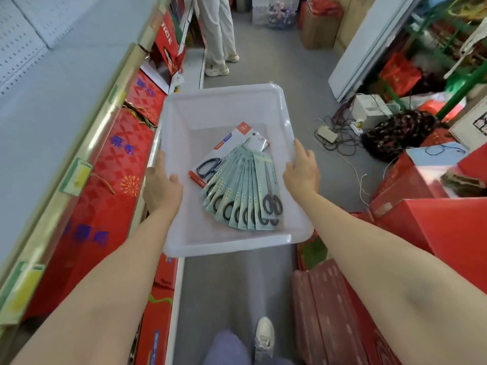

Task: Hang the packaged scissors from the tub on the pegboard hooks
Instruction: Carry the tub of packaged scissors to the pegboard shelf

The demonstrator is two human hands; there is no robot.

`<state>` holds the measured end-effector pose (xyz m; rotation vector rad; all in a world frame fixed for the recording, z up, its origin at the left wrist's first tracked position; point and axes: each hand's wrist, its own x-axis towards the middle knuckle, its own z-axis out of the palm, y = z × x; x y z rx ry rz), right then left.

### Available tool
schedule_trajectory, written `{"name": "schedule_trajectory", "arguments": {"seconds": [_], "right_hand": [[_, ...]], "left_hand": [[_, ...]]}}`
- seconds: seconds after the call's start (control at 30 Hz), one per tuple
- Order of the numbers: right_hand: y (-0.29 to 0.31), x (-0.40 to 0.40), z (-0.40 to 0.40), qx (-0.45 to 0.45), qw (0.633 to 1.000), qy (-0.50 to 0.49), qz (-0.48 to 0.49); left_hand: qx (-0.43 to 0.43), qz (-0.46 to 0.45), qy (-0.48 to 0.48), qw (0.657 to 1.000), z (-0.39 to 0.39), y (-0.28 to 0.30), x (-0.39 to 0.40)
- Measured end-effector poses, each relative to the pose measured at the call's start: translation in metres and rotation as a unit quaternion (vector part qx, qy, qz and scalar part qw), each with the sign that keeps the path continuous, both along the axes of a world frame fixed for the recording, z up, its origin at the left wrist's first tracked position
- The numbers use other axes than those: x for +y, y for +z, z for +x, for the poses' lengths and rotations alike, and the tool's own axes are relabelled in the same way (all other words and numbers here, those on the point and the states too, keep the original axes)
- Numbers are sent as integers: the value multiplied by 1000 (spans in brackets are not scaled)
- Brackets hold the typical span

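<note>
A translucent white plastic tub [224, 106] is held in front of me above the aisle floor. My left hand [161, 189] grips its left rim, thumb inside the wall. My right hand [302, 169] grips the right rim. Inside lies a fan of several green-carded packaged scissors [243, 196] with black handles. Under their far end sits a white and red card with larger black scissors [224, 154]. The white pegboard [18, 46] is at the upper left, above a grey shelf; no hooks show on it.
Red gift boxes [110, 175] line the shelf edge on the left. More red boxes [432, 222] stack on the right. A person's legs [218, 35] stand ahead in the aisle. Cables and a power strip [332, 133] lie on the grey floor at right.
</note>
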<state>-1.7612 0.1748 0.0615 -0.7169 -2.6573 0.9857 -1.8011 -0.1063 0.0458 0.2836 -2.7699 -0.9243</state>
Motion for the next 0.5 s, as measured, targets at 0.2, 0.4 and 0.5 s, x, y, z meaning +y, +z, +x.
{"name": "schedule_trajectory", "arguments": {"seconds": [0.2, 0.4, 0.5], "right_hand": [[-9, 11, -100, -19, 1000, 7, -7], [-30, 13, -218, -35, 999, 2, 3], [-43, 12, -274, -43, 999, -6, -4]], "left_hand": [[-14, -1, 0, 1000, -98, -12, 7], [-25, 9, -6, 1000, -219, -28, 9], [-30, 8, -11, 999, -279, -39, 8]]}}
